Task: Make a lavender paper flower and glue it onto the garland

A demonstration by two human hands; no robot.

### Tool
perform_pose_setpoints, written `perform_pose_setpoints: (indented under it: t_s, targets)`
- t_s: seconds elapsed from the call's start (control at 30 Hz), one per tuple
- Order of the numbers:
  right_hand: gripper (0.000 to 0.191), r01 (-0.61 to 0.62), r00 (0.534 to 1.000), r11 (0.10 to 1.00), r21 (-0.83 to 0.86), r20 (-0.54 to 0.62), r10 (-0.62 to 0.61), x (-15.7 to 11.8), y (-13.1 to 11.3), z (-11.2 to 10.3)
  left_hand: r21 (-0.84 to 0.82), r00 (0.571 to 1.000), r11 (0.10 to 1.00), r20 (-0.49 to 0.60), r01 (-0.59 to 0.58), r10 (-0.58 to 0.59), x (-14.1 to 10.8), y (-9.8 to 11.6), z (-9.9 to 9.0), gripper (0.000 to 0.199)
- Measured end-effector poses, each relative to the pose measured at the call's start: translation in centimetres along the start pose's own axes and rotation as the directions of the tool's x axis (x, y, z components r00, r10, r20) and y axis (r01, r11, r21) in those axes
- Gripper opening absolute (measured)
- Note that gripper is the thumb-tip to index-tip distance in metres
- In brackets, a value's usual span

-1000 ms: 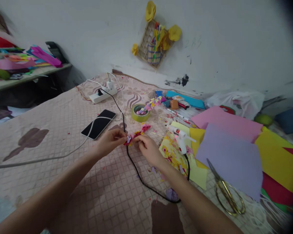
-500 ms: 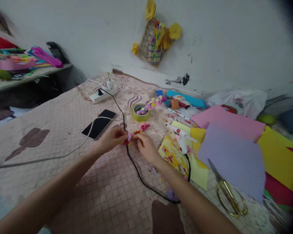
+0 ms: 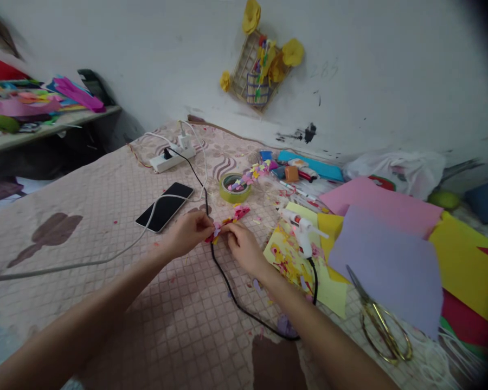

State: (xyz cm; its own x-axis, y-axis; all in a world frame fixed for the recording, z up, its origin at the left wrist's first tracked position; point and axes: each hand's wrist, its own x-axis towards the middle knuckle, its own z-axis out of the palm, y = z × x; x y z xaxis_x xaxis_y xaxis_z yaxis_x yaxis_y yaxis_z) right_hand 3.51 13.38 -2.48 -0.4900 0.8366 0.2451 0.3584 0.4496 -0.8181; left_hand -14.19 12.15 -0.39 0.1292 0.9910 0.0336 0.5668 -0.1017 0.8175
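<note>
Between my two hands lies a narrow strip of small pink, red, yellow and lilac paper pieces (image 3: 239, 212), its upper end sticking out past my right fingers. My left hand (image 3: 191, 232) pinches its lower end, fingers closed. My right hand (image 3: 242, 244) is closed on the strip's middle, index finger along it. A black cord (image 3: 228, 281) runs beneath the strip. Just beyond stands a roll of yellow-green tape (image 3: 235, 194), with a similar flowered strip (image 3: 255, 172) leaning across it. Exactly how the fingertips grip is partly hidden.
A white glue gun (image 3: 303, 233) rests on a scrap-covered yellow sheet (image 3: 333, 295) at the right. Gold-handled scissors (image 3: 384, 330) lie by a lilac sheet (image 3: 386, 260). A phone (image 3: 165, 207), a grey cable (image 3: 106, 260) and a power strip (image 3: 173, 158) are on the left.
My hands stay in nearly the same place on the strip, with only a tiny shift of the left fingers. The other things have not moved.
</note>
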Motion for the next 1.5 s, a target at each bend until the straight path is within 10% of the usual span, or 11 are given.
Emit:
perform_pose_setpoints:
  t_s: [0.8,1.2,1.5]
  targets:
    - [0.025,-0.016,0.996,1.0,0.006,-0.091,0.016,-0.9,-1.7,-2.1,0.075,0.993,0.997,-0.111,-0.036,0.044,-0.5,-0.2,0.7,0.022]
    - [0.02,-0.117,0.963,0.992,0.056,-0.236,0.127,-8.7,-3.7,-8.6,0.188,0.986,0.982,-0.164,-0.003,0.035,-3.2,-0.4,-0.7,0.022]
    - [0.014,-0.286,0.88,0.932,0.223,-0.323,0.347,-14.5,-2.1,-9.2,0.39,0.914,0.91,-0.304,-0.139,0.27,-7.0,4.7,1.3,0.011]
